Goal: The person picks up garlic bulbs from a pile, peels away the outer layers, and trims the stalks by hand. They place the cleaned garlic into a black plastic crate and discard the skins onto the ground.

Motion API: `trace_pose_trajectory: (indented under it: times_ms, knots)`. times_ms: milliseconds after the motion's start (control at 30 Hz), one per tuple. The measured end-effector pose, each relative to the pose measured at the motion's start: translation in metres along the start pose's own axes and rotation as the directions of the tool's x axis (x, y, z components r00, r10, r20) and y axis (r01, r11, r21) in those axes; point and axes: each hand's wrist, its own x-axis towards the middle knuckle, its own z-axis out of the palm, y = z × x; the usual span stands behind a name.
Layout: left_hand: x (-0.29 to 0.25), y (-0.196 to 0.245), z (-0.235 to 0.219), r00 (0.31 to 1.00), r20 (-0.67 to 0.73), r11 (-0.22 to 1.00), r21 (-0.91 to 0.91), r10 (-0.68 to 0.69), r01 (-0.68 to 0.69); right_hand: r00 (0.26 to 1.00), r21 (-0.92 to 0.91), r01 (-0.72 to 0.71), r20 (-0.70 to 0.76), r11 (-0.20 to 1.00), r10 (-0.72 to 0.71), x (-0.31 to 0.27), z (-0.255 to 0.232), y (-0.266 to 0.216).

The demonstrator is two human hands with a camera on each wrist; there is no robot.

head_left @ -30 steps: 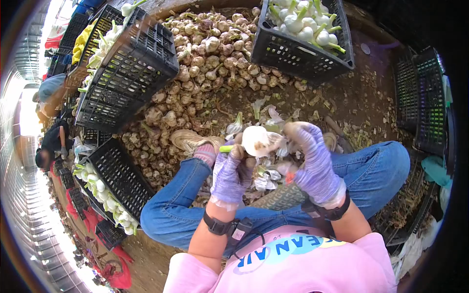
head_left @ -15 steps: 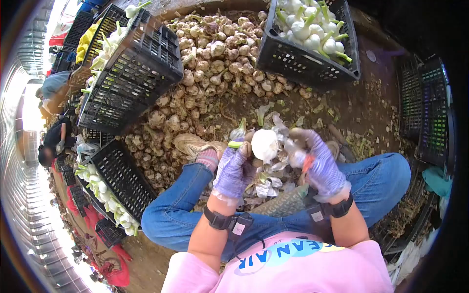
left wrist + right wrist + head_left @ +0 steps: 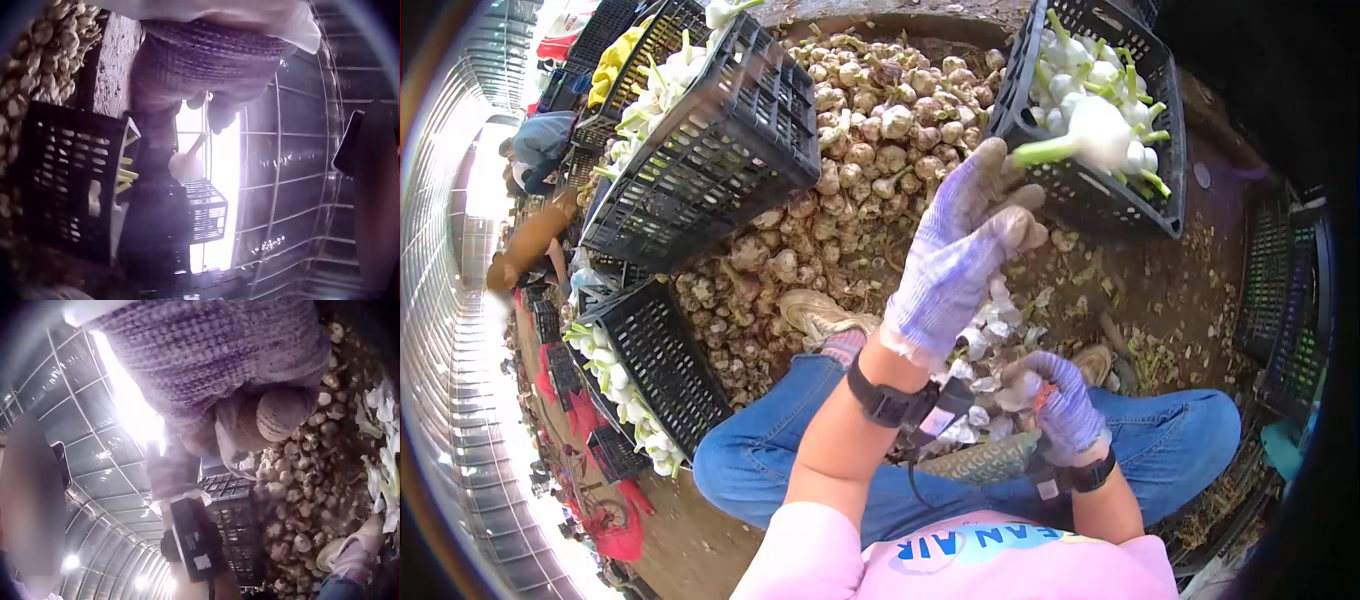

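Note:
My left hand [image 3: 965, 240], in a purple knit glove with dirty fingertips, reaches toward the far crate [image 3: 1060, 190] with its fingers spread. Just beyond the fingertips is a peeled white garlic bulb [image 3: 1100, 130] with a green stem, blurred and overlapping the crate's heap. The left wrist view shows that bulb [image 3: 186, 166] below the loosened fingers, stem end near a fingertip. Low over the lap, my gloved right hand [image 3: 1055, 405] has curled fingers and an orange-red band at one finger. In the right wrist view its thumb and fingers pinch a pale, thin-edged piece of garlic skin [image 3: 234, 450].
Unpeeled garlic [image 3: 890, 125] is heaped on the floor ahead. Black crates [image 3: 700, 150] of white bulbs stand at the left, with another crate [image 3: 655, 350] nearer. Loose skins [image 3: 990, 325] lie between the legs. Stacked crates [image 3: 1285, 280] stand at the right; people work far left.
My left hand has swung up and forward from the lap to the far crate, letting go of the peeled bulb. The right hand has come down nearer the lap. The head view has shifted.

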Motion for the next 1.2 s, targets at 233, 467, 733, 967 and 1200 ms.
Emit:
trace_pose_trajectory:
  times_ms: [233, 467, 733, 967, 1200]
  knots:
    - [0.105, -0.043, -0.134, 0.942, -0.258, 0.572, 0.815, 0.216, 0.092, 0.981, -0.227, -0.12, -0.18, 0.966, 0.08, 0.025, -0.007, 0.02]
    - [0.214, -0.03, -0.204, 0.982, -0.162, -0.425, 0.885, 0.099, 0.189, 0.977, -0.264, -0.148, -0.187, 0.953, 0.1, 0.049, -0.026, 0.024]
    - [0.168, -0.02, -0.183, 0.981, -0.153, -0.258, 0.949, 0.115, 0.179, 0.959, 0.117, -0.253, -0.101, 0.96, 0.265, 0.048, -0.029, 0.026]
    - [-0.038, -0.029, -0.079, 0.998, -0.069, 0.63, 0.774, -0.003, 0.055, 0.972, -0.017, 0.103, -0.212, 0.995, -0.104, 0.028, 0.007, 0.0]
    - [-0.128, -0.019, -0.042, 0.871, 0.402, 0.287, 0.831, 0.282, -0.476, 0.994, 0.367, 0.079, -0.101, 0.927, -0.045, -0.007, 0.043, -0.008]
